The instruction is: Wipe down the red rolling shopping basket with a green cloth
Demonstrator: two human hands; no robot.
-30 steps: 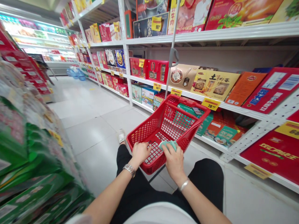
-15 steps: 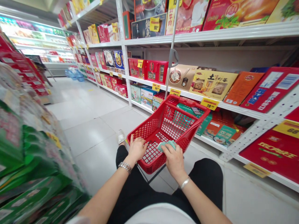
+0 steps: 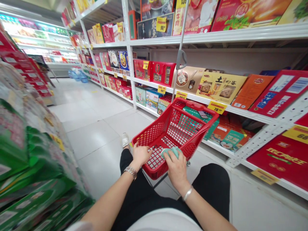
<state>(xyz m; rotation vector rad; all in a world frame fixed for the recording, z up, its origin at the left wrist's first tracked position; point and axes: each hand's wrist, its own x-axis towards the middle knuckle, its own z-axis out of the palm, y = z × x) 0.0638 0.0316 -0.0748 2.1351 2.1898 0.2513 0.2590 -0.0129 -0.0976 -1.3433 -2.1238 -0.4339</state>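
Red shopping basket (image 3: pixel 179 130) stands on its frame directly in front of the person, just beside the lower shelf on the right, and tilts up toward its far end. A long metal pole (image 3: pixel 181 35) with a grey handle (image 3: pixel 181 59) rises from it. The left hand (image 3: pixel 141 155) grasps the near edge of the basket, its fingers curled over the red mesh. The right hand (image 3: pixel 176 170) is closed around a soft, pale teal cloth (image 3: pixel 169 152), pressing it against the basket's near corner. A silver watch (image 3: pixel 130 172) sits on the left wrist and a thin silver bangle (image 3: pixel 187 193) on the right. A teal box (image 3: pixel 196 117) lies in the far end of the basket, with a small dark object (image 3: pixel 202 114) on top of it, too small to identify.

White metal shelves (image 3: pixel 192 96) on the right carry colourful gift boxes (image 3: pixel 220 86) and yellow price tags (image 3: pixel 216 107). Blurred green boxes (image 3: pixel 31 166) fill the left side. Black trousers (image 3: pixel 211 189) and a white shoe (image 3: pixel 124 140) show below, on the pale floor tiles (image 3: pixel 96 134). A lit refrigerated case (image 3: pixel 40 41) stands at the far end of the aisle.
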